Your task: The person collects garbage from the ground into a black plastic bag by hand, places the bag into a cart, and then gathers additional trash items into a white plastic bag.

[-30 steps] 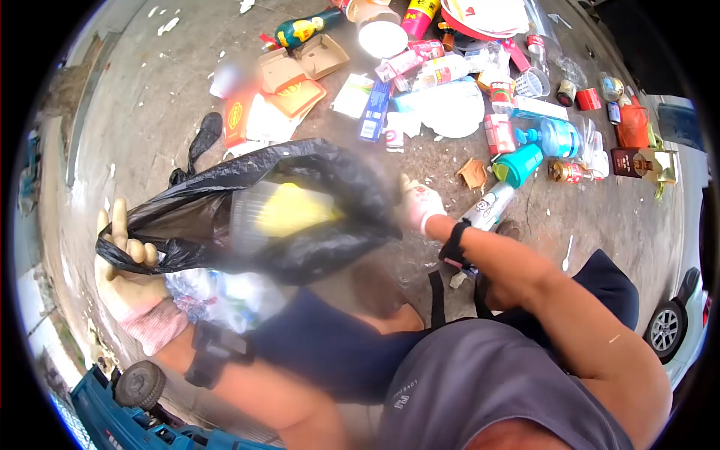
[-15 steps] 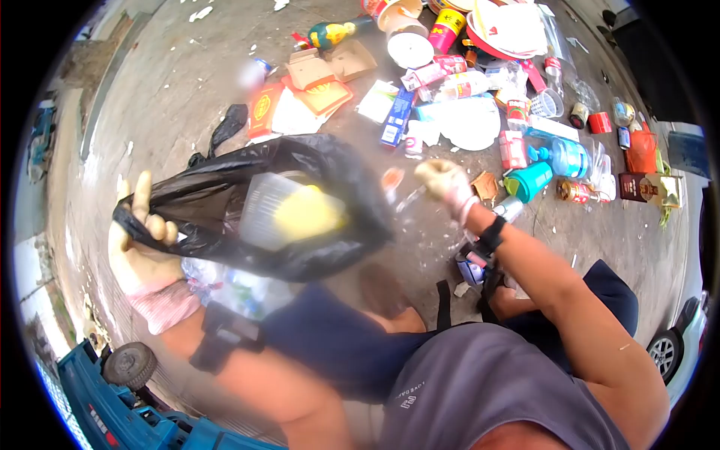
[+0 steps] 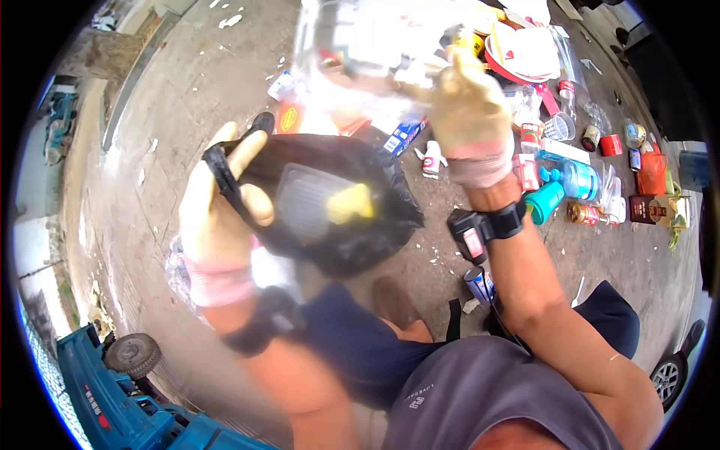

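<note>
My gloved left hand (image 3: 225, 195) grips the rim of a black plastic bag (image 3: 345, 247), its fingers hooked round the edge. Inside the bag lie a clear ridged plastic container (image 3: 304, 202) and something yellow (image 3: 350, 203). My gloved right hand (image 3: 469, 105) is raised beyond the bag, its fingers closed on a large clear plastic piece (image 3: 367, 45), which is blurred and covers part of the litter behind it. A small white bottle (image 3: 431, 160) lies on the ground between the bag and my right wrist.
Bottles, cups and boxes lie at the right, among them a blue bottle (image 3: 577, 180), a teal cup (image 3: 545, 201) and a red bowl (image 3: 499, 64). A can (image 3: 478, 285) stands near my leg. A blue vehicle (image 3: 112, 397) is at the lower left, a car wheel (image 3: 667, 377) at the lower right.
My right hand has moved up and forward and now holds the clear plastic piece. My left hand has shifted right with the bag, whose opening has narrowed.
</note>
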Tool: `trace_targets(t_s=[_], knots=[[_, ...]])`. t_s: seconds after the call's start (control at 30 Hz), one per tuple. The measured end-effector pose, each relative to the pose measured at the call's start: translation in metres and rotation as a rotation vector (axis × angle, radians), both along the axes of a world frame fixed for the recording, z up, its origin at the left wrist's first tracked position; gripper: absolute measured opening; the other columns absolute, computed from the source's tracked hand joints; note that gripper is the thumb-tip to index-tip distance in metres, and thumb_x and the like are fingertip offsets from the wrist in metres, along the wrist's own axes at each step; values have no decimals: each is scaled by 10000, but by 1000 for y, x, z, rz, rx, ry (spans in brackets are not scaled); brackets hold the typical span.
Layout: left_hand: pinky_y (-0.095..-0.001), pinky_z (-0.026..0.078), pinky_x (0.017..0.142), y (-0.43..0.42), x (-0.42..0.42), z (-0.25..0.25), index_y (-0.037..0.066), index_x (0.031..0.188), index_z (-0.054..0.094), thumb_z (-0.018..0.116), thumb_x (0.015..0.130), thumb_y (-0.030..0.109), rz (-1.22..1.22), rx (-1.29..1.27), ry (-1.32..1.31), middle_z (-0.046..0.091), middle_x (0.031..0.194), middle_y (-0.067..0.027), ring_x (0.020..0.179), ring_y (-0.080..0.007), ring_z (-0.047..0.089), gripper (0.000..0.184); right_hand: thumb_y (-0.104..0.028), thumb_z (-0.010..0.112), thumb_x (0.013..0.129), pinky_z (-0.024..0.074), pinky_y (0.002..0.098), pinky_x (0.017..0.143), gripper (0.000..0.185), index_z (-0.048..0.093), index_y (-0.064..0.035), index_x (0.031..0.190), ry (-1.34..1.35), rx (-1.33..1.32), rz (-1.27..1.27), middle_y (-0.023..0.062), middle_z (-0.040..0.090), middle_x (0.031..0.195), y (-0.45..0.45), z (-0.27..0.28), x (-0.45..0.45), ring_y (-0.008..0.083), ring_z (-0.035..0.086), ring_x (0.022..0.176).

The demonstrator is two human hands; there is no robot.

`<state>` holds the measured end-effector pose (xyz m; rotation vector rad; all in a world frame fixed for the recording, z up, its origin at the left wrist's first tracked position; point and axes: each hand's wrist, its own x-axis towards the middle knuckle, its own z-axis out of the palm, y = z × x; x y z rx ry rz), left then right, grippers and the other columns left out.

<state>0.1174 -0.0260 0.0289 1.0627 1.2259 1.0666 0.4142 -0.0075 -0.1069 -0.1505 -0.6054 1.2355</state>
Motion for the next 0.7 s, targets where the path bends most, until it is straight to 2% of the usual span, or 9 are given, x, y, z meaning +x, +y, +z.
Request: trace_targets(t_s=[0.13, 0.23, 0.3, 0.37, 0.43, 0.5, 0.53, 0.63, 0.7], knots=[[-281, 445, 521, 0, 20, -1, 7, 1393, 573, 435, 1050, 413, 70, -167, 185, 745, 1090, -176, 565, -154, 587, 549, -161, 564, 1001, 501, 494, 980, 219, 615, -28, 1168, -739, -390, -399, 80, 659, 1087, -11, -1, -68, 279, 640, 1051], [-275, 481, 550, -1, 21, 1, 15, 1344, 613, 476, 1070, 399, 27, -92, 326, 749, 969, -128, 596, -167, 636, 491, 11, 636, 915, 526, 380, 775, 78, 612, 19, 988, -459, -440, -373, 143, 657, 908, -10, -8, -92, 309, 644, 846], [-273, 515, 634, 1, 20, 0, 6, 1329, 625, 536, 1031, 215, -6, -74, 325, 716, 1096, -112, 800, -139, 668, 374, -83, 583, 999, 487, 345, 698, 106, 595, -15, 918, -99, -503, -95, 67, 618, 841, -16, 2, -92, 219, 597, 768], [-276, 541, 763, 8, 14, -18, -7, 1320, 631, 557, 986, 131, -19, -76, 271, 687, 1221, -106, 953, -128, 668, 369, -168, 526, 1055, 445, 307, 650, 227, 583, -40, 876, -170, -433, 30, 9, 569, 809, -18, 4, -76, 137, 538, 725], [-275, 544, 838, 11, 16, -27, -20, 1328, 625, 561, 964, 100, -9, -27, 172, 679, 1258, -95, 1007, -125, 670, 388, -282, 532, 1070, 513, 350, 800, 221, 598, -74, 1036, -327, -494, 27, 21, 617, 1004, -16, -2, -71, 157, 591, 956], [-262, 544, 829, 13, 15, -31, -37, 1392, 575, 565, 959, 135, -101, 119, 358, 683, 1239, -87, 992, -125, 674, 466, -239, 546, 1049, 442, 289, 696, 198, 618, -82, 953, -426, -532, -34, -13, 571, 891, -8, 1, -73, 97, 539, 814], [-256, 544, 824, 15, 16, -31, -46, 1424, 551, 567, 956, 153, -136, 197, 448, 685, 1230, -83, 984, -124, 675, 508, -250, 546, 1054, 460, 302, 725, 177, 613, -86, 1033, -321, -552, 68, 18, 585, 959, -12, 7, -73, 128, 563, 871], [-257, 547, 817, 11, 25, -22, -44, 1446, 535, 575, 983, 232, -83, 57, 120, 684, 1258, -102, 1009, -119, 684, 541, -280, 548, 1068, 514, 342, 815, 279, 597, -98, 1274, 4, -602, 382, 109, 630, 1163, -31, 33, -76, 219, 634, 1041], [-272, 546, 847, 12, -2, -25, -21, 1419, 575, 575, 958, 159, -167, 121, 266, 687, 1256, -132, 1049, -146, 685, 495, -302, 553, 1065, 529, 357, 854, 328, 577, -98, 1320, -117, -617, 473, 115, 642, 1196, -34, 28, -69, 224, 640, 1085]])
